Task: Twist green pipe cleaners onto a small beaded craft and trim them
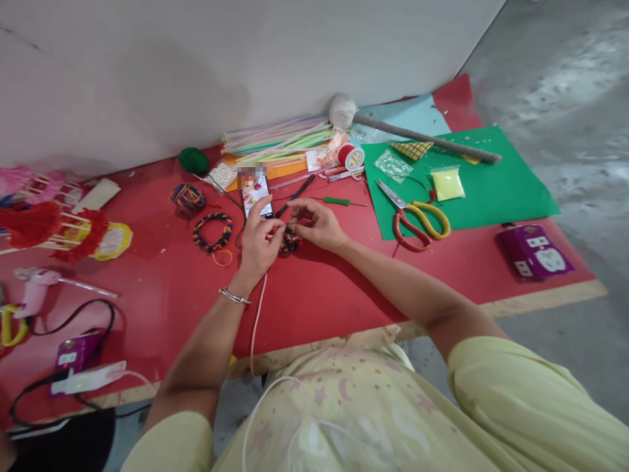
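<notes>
My left hand (260, 239) and my right hand (314, 223) meet over a red sheet (319, 295), both pinched on a small dark woven bracelet (289, 242) that lies between them. Most of it is hidden by my fingers. A finished multicoloured bracelet (212, 231) lies just left of my left hand, with a thin orange loop (223, 257) below it. A phone (256, 191) with a lit screen lies just beyond my hands. A silver bangle (234, 296) is on my left wrist.
Red-and-yellow scissors (417, 223) lie on a green sheet (491, 183) at right, with a yellow packet (448, 183) and a long stick (422, 139). Straws (275, 141), a red thread spool (350, 156), yarn balls (189, 195), a purple power strip (535, 252) and a glue gun (37, 288) surround.
</notes>
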{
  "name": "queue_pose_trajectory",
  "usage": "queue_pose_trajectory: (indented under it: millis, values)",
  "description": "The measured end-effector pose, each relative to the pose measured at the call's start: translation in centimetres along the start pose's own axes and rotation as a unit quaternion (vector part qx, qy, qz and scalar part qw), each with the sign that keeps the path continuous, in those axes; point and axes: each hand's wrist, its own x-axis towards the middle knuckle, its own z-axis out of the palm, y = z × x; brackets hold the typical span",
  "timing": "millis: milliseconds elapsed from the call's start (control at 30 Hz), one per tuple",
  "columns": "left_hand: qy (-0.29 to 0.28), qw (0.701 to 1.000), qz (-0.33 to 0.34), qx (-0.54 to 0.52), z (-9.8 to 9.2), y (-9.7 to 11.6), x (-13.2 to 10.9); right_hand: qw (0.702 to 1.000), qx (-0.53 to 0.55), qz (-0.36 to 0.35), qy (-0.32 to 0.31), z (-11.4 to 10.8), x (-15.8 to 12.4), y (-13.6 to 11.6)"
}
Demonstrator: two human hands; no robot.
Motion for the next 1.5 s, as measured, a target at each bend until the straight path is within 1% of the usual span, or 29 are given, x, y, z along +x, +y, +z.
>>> queue_pose_trajectory:
  millis: [167, 267, 367, 567, 700, 900, 1000, 1100, 1233, 1367, 1500]
  values:
    - [0.001, 1.000, 0.022, 0.008, 0.1, -0.1, 0.0, 1.000, 0.017, 0.001, -0.010, -0.1, 0.0, 0.1]
    - [0.006, 1.000, 0.023, 0.017, 0.1, -0.2, 0.0, 0.999, 0.036, 0.000, -0.008, -0.1, -0.1, 0.1]
    - [0.009, 1.000, 0.004, 0.003, 0.1, -0.3, 0.1, 1.000, 0.028, 0.005, -0.012, -0.1, -0.1, 0.2]
    - [-0.003, 0.997, -0.051, -0.063, 0.2, -0.6, 0.1, 1.000, 0.009, 0.008, -0.025, -0.2, -0.1, 0.5]
    - [-0.010, 0.995, -0.055, -0.083, 0.4, -0.6, 0.1, 0.999, 0.022, 0.014, -0.018, -0.1, 0.0, 0.5]
    - [-0.018, 0.995, -0.063, -0.075, 0.5, -0.6, 0.1, 0.999, 0.031, 0.036, -0.011, 0.0, 0.0, 0.4]
    - [-0.013, 0.996, -0.056, -0.072, 0.6, -0.8, 0.0, 0.998, 0.045, 0.046, -0.013, 0.0, 0.0, 0.6]
    - [-0.001, 0.998, -0.044, -0.053, 0.4, -1.0, 0.1, 0.998, 0.048, 0.041, -0.012, -0.1, 0.1, 0.7]
    - [0.003, 1.000, 0.005, 0.000, -0.1, -0.9, 0.2, 0.998, 0.045, 0.035, -0.011, -0.2, 0.1, 0.8]
    - [-0.016, 0.997, 0.056, 0.045, -0.2, -1.1, 0.2, 0.998, 0.040, 0.037, -0.012, -0.2, 0.1, 1.0]
    - [-0.043, 0.996, 0.065, 0.053, 0.1, -1.2, 0.0, 0.998, 0.039, 0.041, -0.019, -0.2, 0.1, 1.2]
